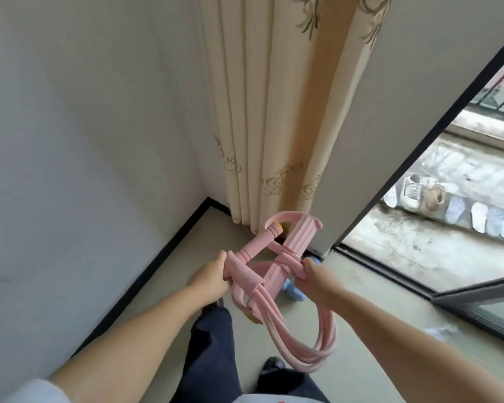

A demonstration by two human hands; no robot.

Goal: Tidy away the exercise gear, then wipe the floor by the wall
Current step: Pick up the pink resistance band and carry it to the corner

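A pink resistance pull-rope exerciser (274, 254) with foam handles and several rubber tubes hangs in the air in front of me, near the room's corner. My left hand (213, 276) grips its pink strap at the near end of one foam handle. My right hand (312, 270) pinches the bundled tubes where they are wrapped around the middle. A loop of tubes (306, 341) droops below my right forearm. A blue object (294, 290) lies on the floor behind the exerciser, mostly hidden.
A cream curtain (262, 112) hangs in the corner between a white wall (85, 126) and a pillar (390, 117). Black skirting (157, 257) lines the wall. A sliding door track (390, 274) opens onto a balcony with several shoes (413, 193). My legs and feet stand below.
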